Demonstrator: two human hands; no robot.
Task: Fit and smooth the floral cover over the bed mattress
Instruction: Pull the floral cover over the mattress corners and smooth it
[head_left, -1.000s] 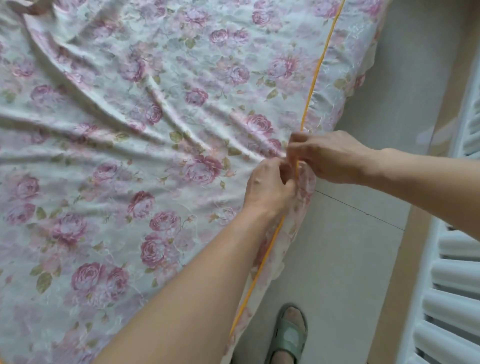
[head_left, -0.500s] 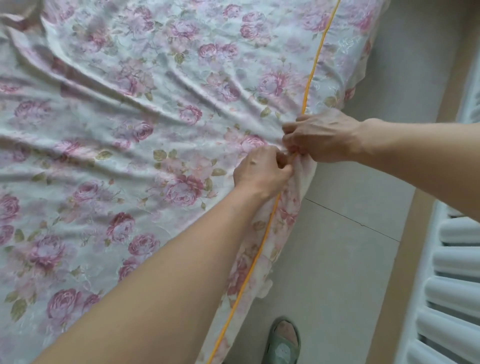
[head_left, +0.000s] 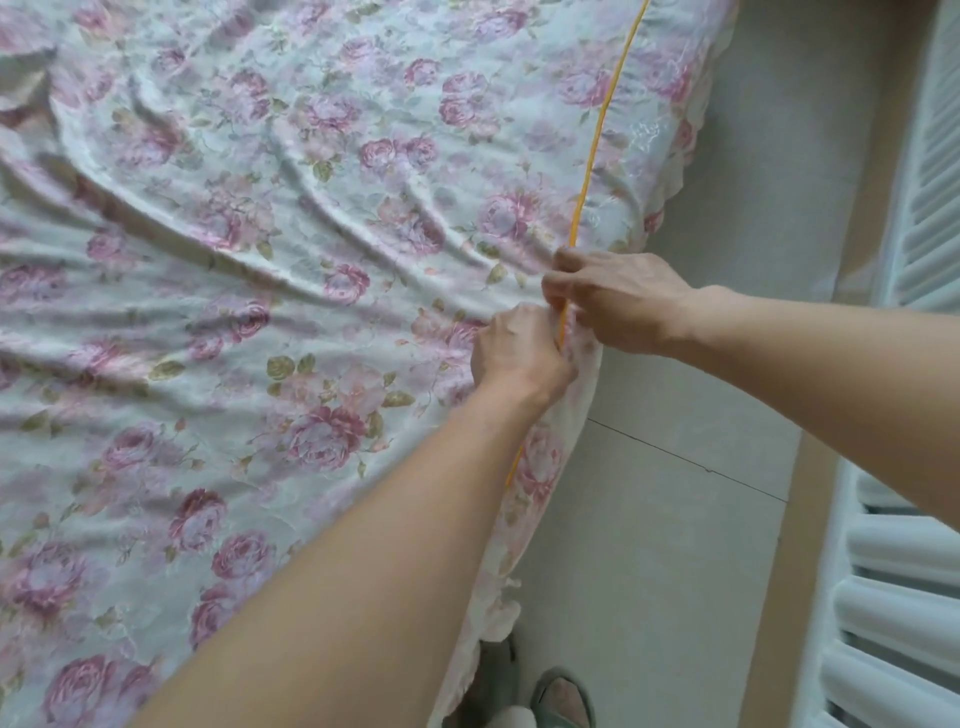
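Note:
The floral cover (head_left: 291, 291), white with pink roses, lies over the mattress with long creases running toward my hands. An orange piping line (head_left: 597, 130) marks the bed's right edge, and a ruffled skirt (head_left: 660, 156) hangs past it. My left hand (head_left: 519, 358) is clenched on the cover at the piping. Just above it, touching, my right hand (head_left: 618, 301) pinches the same edge. The mattress itself is hidden under the fabric.
Pale tiled floor (head_left: 675, 519) runs along the bed's right side. A white radiator (head_left: 893, 597) stands at the right edge, close to my right forearm. My foot in a green sandal (head_left: 563, 699) is on the floor by the bed.
Both hands stay clamped on the piped edge, and the creases still fan toward them. The view has shifted a little; the hands sit slightly lower in frame than half a second ago.

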